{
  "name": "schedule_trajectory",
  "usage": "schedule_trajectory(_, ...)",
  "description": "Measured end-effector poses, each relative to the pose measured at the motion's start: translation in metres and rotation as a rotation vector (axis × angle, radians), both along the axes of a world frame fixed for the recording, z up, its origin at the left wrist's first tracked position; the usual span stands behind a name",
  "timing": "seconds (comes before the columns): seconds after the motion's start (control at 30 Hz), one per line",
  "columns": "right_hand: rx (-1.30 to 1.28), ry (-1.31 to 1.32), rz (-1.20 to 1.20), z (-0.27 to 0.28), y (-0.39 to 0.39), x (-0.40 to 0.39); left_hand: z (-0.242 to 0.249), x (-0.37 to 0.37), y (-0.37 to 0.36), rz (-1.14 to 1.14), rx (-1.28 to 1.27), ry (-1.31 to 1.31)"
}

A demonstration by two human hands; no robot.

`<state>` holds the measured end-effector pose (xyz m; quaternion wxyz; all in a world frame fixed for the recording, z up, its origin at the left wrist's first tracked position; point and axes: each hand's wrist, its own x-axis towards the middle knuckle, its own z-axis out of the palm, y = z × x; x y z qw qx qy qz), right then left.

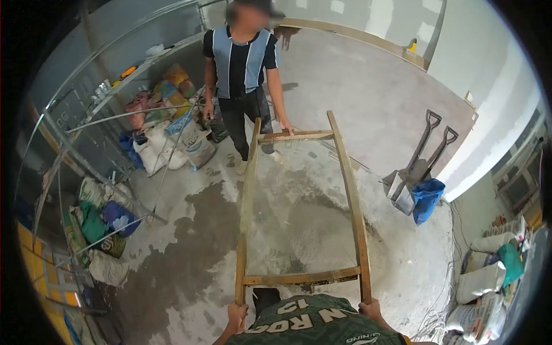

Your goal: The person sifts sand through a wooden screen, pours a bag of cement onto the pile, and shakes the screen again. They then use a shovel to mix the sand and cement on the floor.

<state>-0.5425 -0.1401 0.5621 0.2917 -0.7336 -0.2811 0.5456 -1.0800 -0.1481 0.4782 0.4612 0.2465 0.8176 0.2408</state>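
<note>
A wooden-framed sand screen (349, 192) with long side rails stretches out in front of me; fine mesh seems to fill it, and the floor shows through. My left hand (237, 315) is wrapped round the near end of the left rail. Around the right rail's near end my right hand (372, 309) is closed. Across from me stands a co-worker (241, 63), whose hand (286, 126) touches the far crossbar. Beneath the screen lies greyish sandy material (322, 227) on the floor.
Metal scaffolding (109, 115) and several filled sacks (164, 146) line the left side. Two shovels (422, 149) and a blue bag (428, 200) are at the right. More sacks (482, 283) and loose cables (440, 305) lie lower right. A wet patch (184, 253) darkens the floor.
</note>
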Motion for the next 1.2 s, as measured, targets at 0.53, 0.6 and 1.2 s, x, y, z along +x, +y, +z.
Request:
schedule_trajectory(0.53,-0.087,-0.097,-0.145,-0.014,0.187,-0.229,-0.005,-0.208,0.354,-0.467,-0.087,0.155)
schedule_trajectory(0.6,-0.097,-0.092,-0.158,-0.019,0.217,-0.23,-0.01,-0.212,0.391,-0.482,-0.033,0.132)
schedule_trajectory(1.2,-0.243,-0.195,0.133,-0.034,0.528,-0.253,-0.002,-0.287,0.7,-0.772,-0.066,0.553)
